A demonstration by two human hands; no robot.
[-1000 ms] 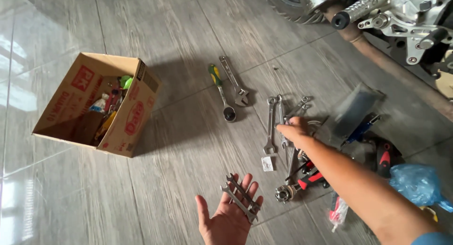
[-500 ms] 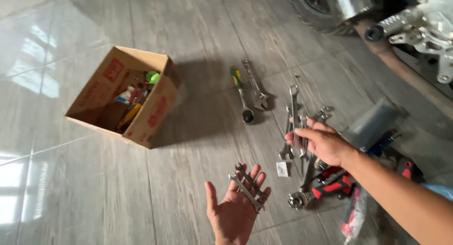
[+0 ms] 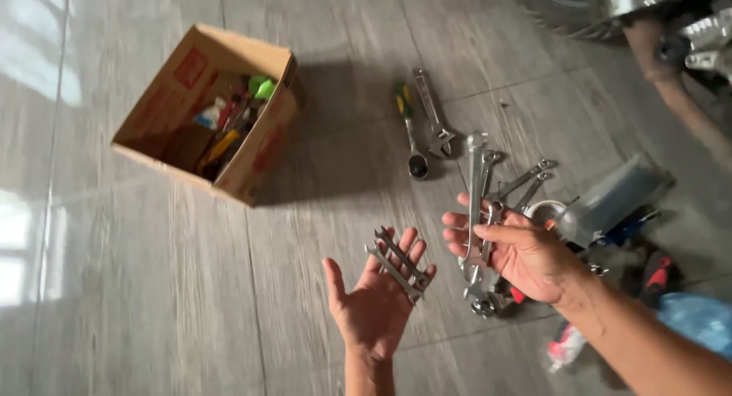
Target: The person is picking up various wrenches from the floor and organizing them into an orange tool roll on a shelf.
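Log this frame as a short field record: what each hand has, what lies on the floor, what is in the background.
left hand: palm up, open, small open-end wrenches lying across the fingers
right hand: closed around long combination wrenches, lifted off the floor
floor tools: ratchet with green-yellow handle beside an adjustable wrench; red-handled tools by the right wrist
cardboard box: open, holds assorted tools
floor: grey tile
background: vehicle tyre, top right

Two small, dull steel open-ended spanners (image 3: 398,264) lie side by side, slantwise across upturned fingers; three long, shiny chrome combination spanners (image 3: 479,190) stand bunched, ring ends upward, gripped at their lower shanks.
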